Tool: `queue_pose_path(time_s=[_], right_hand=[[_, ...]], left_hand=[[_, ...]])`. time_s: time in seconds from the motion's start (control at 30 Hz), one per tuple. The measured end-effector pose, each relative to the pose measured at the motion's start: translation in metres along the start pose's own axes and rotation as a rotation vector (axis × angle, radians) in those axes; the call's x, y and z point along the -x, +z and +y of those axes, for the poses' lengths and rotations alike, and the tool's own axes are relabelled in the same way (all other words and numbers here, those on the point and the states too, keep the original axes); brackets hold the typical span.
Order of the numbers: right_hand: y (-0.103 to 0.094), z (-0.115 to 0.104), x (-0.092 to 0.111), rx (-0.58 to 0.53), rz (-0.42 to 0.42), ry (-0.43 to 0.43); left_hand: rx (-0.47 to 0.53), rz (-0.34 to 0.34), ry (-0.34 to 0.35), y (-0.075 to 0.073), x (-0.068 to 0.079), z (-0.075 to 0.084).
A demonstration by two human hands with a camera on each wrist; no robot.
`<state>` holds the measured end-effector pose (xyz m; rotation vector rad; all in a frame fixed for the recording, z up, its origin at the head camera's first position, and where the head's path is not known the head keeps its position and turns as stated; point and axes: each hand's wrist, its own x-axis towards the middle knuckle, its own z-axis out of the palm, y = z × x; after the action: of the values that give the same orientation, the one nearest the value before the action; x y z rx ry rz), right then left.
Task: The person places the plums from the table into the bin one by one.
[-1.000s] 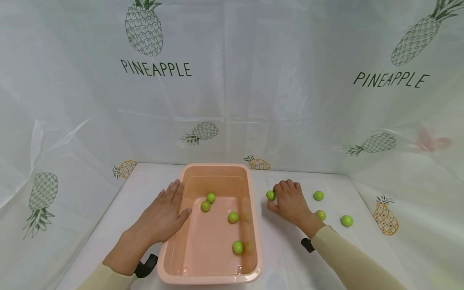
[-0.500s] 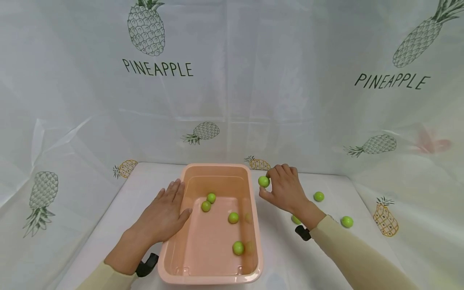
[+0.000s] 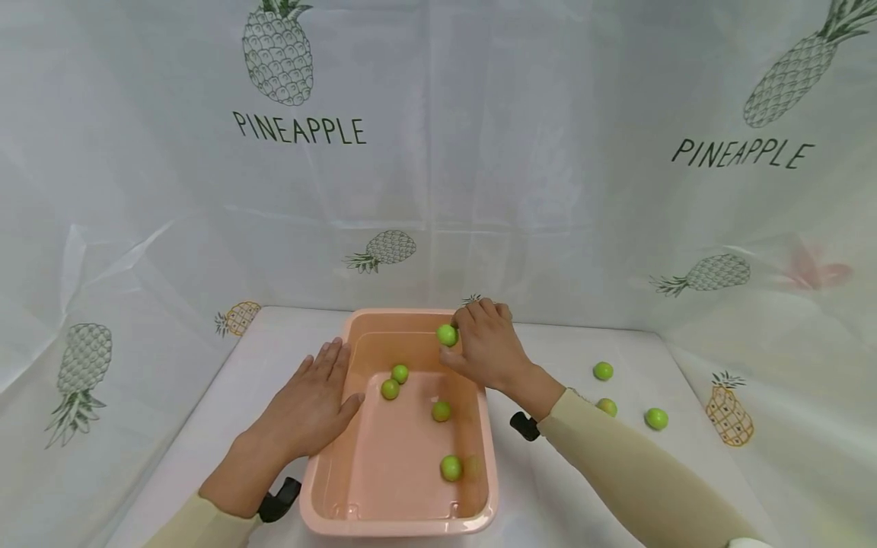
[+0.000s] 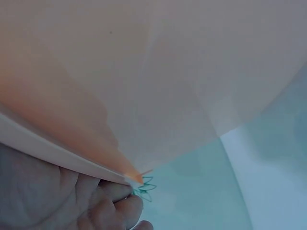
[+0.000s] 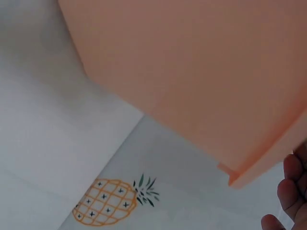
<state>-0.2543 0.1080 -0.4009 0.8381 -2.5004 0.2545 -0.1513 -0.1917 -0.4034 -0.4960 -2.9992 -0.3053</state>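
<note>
Between thumb and fingers my right hand [image 3: 489, 350] pinches a small round green fruit [image 3: 447, 335], over the far right part of a peach plastic tub [image 3: 397, 528]. With fingers straight, my left hand [image 3: 304, 407] rests on the tub's left rim. Inside the tub lie several like fruits, among them one green fruit [image 3: 451, 467] at the near right and another green fruit [image 3: 400, 374] farther back. The left wrist view has the left hand [image 4: 72, 196] under the tub's rim [image 4: 62, 158]. In the right wrist view, fingertips [image 5: 291, 177] show beside the tub's outer wall [image 5: 192, 72]; the held fruit is hidden there.
On the white tabletop [image 3: 548, 487] right of the tub lie a green fruit [image 3: 603, 371], a second green fruit [image 3: 656, 418] and a third green fruit [image 3: 607, 407] partly behind the right sleeve [image 3: 617, 449]. A pineapple-print sheet [image 3: 507, 190] hangs behind and around the table.
My right hand has lifted the green fruit from the table and carried it left, over the tub's right rim. The left hand has stayed in place.
</note>
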Motion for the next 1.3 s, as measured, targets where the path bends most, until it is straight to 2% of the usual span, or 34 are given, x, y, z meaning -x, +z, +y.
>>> queue_pose_path(time_s=[0.17,0.63,0.93,1.1,1.3], right_hand=[[0.009,-0.008,-0.006,0.026,-0.059,0.027],[0.017,-0.015,-0.007,0.034,-0.118,0.072],[0.011,-0.010,-0.002,0.003,-0.045,0.065],[0.004,-0.004,0.006,-0.002,-0.010,0.061],[-0.002,0.008,0.019,-0.001,0.002,0.041]], left_hand=[[0.008,-0.002,0.007,0.000,0.000,0.000],[0.023,-0.010,-0.015,0.003,-0.001,0.001],[0.034,-0.015,0.002,0.000,-0.002,-0.001],[0.035,-0.018,0.008,0.000,-0.003,-0.001],[0.039,-0.010,0.014,0.003,0.002,-0.003]])
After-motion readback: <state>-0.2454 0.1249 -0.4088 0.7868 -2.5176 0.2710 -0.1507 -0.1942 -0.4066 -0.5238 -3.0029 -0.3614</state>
